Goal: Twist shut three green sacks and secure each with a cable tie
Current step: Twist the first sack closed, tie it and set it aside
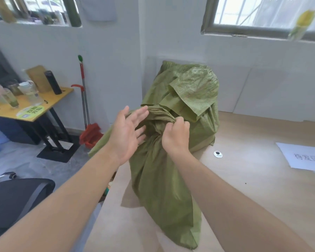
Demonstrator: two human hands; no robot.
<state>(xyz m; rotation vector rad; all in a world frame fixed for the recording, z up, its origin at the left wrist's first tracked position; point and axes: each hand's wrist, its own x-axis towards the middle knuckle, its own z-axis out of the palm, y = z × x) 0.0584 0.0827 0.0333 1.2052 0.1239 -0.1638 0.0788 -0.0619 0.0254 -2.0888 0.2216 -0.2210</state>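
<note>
A green woven sack [162, 188] stands on the pale wooden table [253, 188] right in front of me, its mouth gathered into a bunched neck. My right hand [176, 135] pinches that neck from the right. My left hand [129, 133] is spread with its fingers apart, just left of the neck and touching or nearly touching the cloth. Behind it a second green sack [191, 88] stands taller, its top flopped open. No cable tie is visible.
A white paper sheet [302, 157] with printed characters lies on the table at the right, and a small round black-and-white disc [217, 154] near the far sack. Left of the table are a yellow side table [33, 106] with cups, a red broom [87, 124], and a black chair [16, 202].
</note>
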